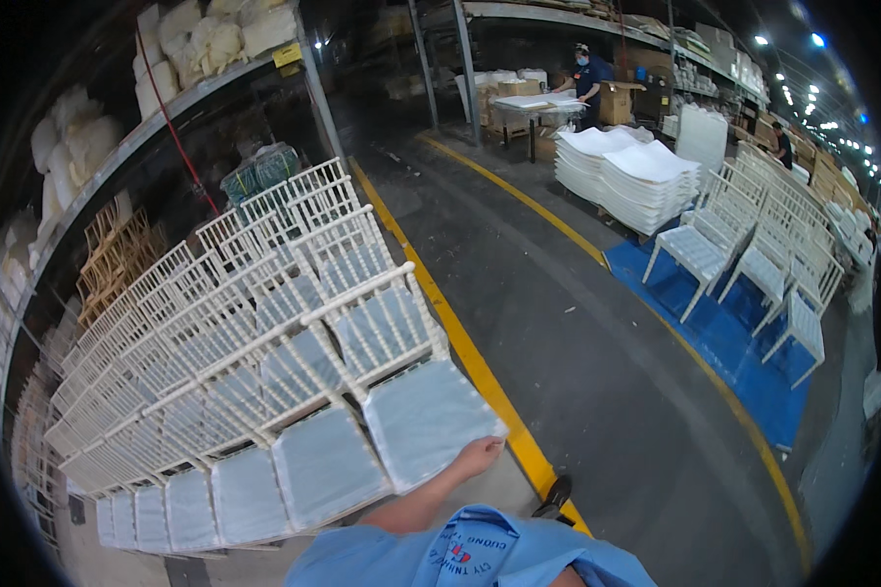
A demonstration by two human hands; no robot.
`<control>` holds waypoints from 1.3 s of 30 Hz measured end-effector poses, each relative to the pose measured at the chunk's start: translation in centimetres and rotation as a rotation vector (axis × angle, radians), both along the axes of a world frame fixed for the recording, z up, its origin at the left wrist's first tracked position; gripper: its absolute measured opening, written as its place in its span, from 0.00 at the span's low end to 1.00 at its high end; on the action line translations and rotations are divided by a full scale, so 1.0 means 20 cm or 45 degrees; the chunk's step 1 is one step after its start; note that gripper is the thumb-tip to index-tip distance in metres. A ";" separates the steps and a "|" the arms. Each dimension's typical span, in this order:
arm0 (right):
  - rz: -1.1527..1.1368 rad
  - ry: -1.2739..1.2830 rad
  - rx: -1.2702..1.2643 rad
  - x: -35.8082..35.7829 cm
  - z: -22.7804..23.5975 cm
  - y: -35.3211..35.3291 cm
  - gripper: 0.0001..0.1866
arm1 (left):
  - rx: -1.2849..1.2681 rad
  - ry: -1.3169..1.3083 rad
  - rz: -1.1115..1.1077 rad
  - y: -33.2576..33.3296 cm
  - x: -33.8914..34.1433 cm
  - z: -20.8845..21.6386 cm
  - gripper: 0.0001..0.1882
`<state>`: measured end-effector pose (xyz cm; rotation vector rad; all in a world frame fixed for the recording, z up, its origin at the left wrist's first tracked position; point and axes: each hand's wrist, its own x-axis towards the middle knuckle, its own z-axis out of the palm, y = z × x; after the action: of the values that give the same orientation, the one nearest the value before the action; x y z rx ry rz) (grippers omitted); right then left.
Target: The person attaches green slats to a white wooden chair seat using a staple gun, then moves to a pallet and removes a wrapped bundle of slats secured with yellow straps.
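My left hand (480, 456) reaches to the front right corner of the nearest chair's seat (429, 419). Its fingers are closed at that corner, around the edge of the pale blue-white seat covering. This chair has a cream, spindled backrest (377, 328) and stands at the right end of a front row of similar chairs. More seats (328, 460) line up to its left, side by side. Of my right arm only a bit of skin (568, 577) shows at the lower edge; the right hand is out of the picture.
Several rows of cream chairs (196, 323) fill the left, beside racks (186, 103). A yellow floor line (460, 338) borders the grey aisle. Across it stand stacked white sheets (626, 176) and chairs on a blue mat (715, 333). A masked person (589, 83) works at a far table.
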<state>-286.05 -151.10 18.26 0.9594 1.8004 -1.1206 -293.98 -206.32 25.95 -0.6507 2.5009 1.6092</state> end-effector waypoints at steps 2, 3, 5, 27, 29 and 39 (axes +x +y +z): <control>0.003 0.063 0.042 -0.52 0.02 -0.01 0.09 | 0.086 -0.067 -0.055 0.05 -0.35 0.00 0.25; 0.011 0.098 0.059 -0.80 0.04 -0.01 0.09 | 0.166 -0.157 -0.056 0.06 -0.47 -0.01 0.24; 0.067 0.264 0.099 -1.43 0.12 -0.01 0.10 | 0.225 -0.244 -0.151 0.03 -0.68 -0.03 0.25; 0.598 0.017 0.009 -4.67 -0.04 -2.52 0.18 | 0.069 0.052 0.166 -2.32 -3.76 0.31 0.22; 0.645 -0.018 0.003 -4.92 -0.05 -2.79 0.17 | 0.091 0.074 0.176 -2.58 -3.96 0.29 0.22; 0.983 0.508 0.121 -7.20 0.21 -4.52 0.11 | 0.201 0.063 0.630 -3.84 -4.58 0.22 0.22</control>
<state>-429.99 -241.43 22.54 0.0256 2.2632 -0.7521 -385.55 -283.03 30.43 -1.2981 2.3289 1.9663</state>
